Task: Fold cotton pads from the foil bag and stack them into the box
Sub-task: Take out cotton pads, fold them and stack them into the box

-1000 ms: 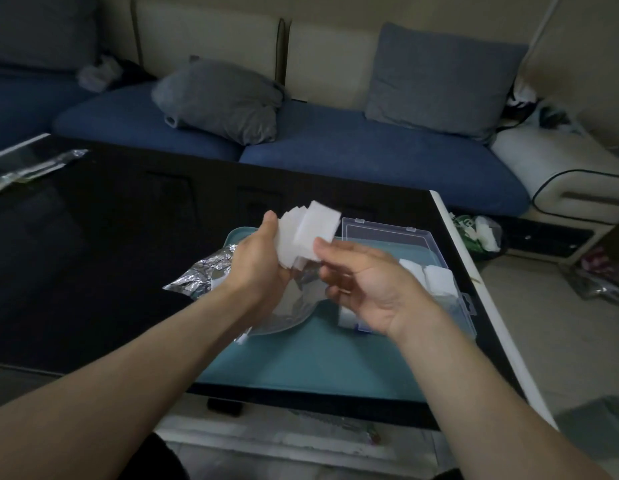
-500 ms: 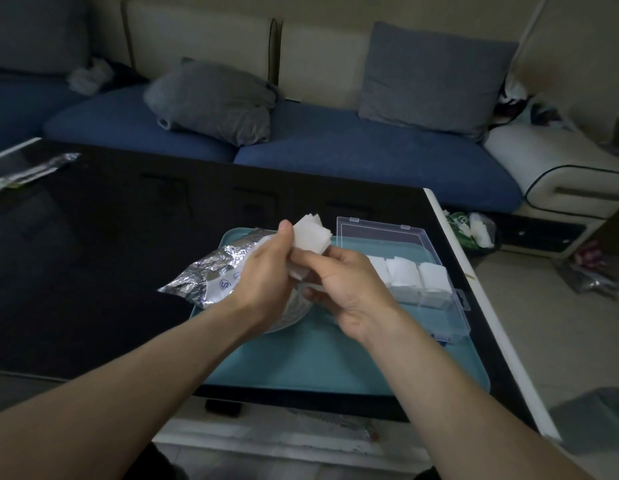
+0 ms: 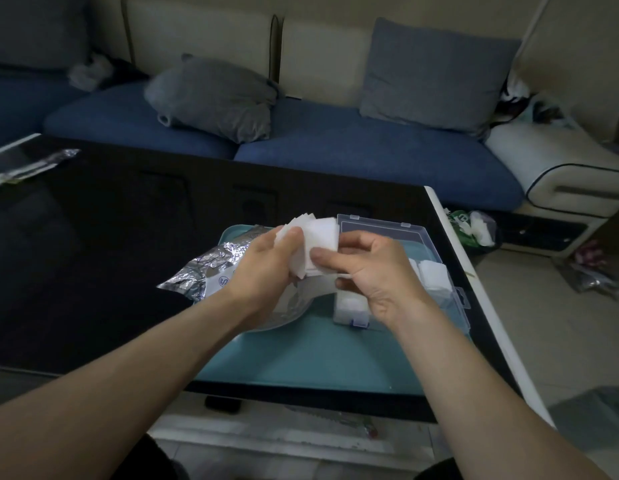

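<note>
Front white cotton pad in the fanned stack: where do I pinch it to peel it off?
Pinch the front white cotton pad at its free right edge, coming from the right with the right hand. The left hand grips the stack's left side, so that edge stands exposed.

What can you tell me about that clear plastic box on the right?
The box looks like thin see-through plastic, rectangular, with its hinged lid lying open toward the sofa and small clasps on the edges. It sits flat on the teal tray, to the right of the foil bag. White folded pads stand in it in a row. The right hand hides its middle; whether the hand touches it is unclear.
</note>
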The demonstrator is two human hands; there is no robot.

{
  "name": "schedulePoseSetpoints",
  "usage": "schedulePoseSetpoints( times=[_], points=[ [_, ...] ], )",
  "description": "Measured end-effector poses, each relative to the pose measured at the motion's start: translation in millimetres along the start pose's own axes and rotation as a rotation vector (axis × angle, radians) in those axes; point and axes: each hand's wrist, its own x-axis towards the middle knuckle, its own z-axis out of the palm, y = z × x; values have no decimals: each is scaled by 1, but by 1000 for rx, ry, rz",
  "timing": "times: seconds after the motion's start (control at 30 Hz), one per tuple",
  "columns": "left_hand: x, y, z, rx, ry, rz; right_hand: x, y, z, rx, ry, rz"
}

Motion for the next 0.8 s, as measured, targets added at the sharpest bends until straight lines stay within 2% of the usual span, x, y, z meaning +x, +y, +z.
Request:
schedulePoseSetpoints(
  times=[0.2, 0.4, 0.53, 0.67, 0.8],
  points=[
    [7, 2, -10, -121, -114, -126, 3, -7, -27, 37, -117, -39],
    [9, 7, -11, -240, -243, -286, -2, -6, -19, -166, -261, -58],
    [9, 1, -10, -176, -354, -251, -4, 0, -4, -299, -171, -99],
    [7, -3, -8, -119, -281, -164, -1, 6, 3, -333, -59, -210],
    [12, -5, -18, -73, -218, -158, 1, 2, -1, -614, -13, -339]
  ],
)
